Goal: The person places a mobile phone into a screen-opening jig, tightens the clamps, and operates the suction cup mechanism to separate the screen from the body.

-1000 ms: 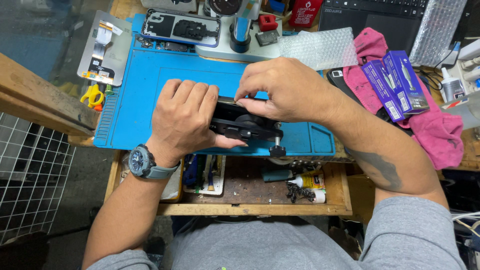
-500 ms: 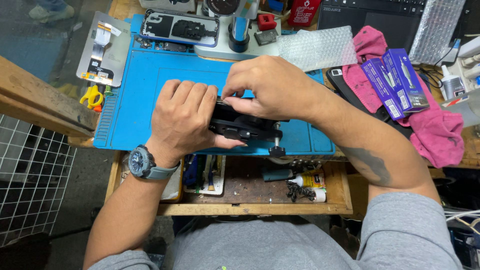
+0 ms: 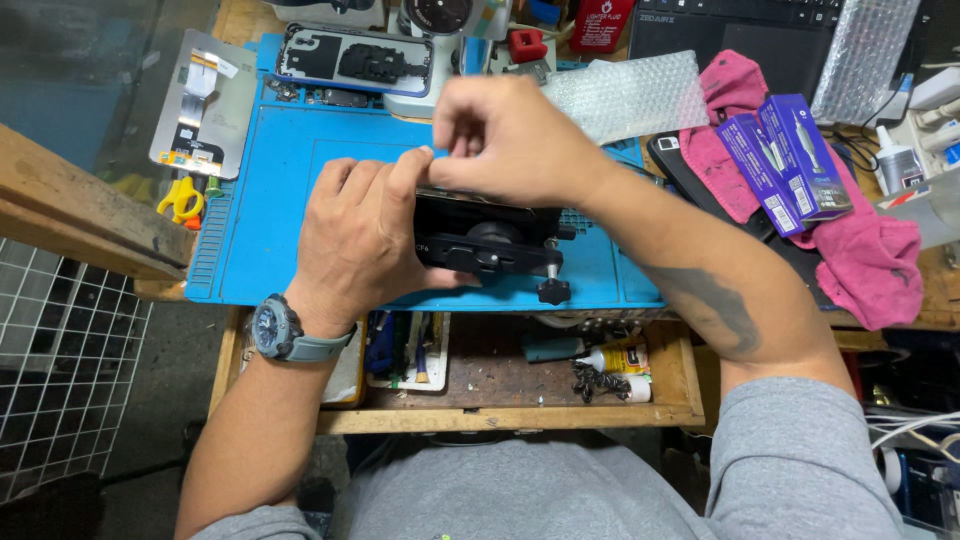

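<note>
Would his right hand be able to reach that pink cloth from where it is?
Probably yes. The right hand hovers above the black clamp, and the pink cloth lies openly to its right, with only blue boxes lying on part of it.

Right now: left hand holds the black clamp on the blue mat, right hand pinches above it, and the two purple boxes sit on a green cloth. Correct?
Not quite. The head view shows the two purple boxes lying on a pink cloth, not a green one. The rest stands: the left hand holds the black clamp on the blue mat, and the right hand pinches just above it.
</note>
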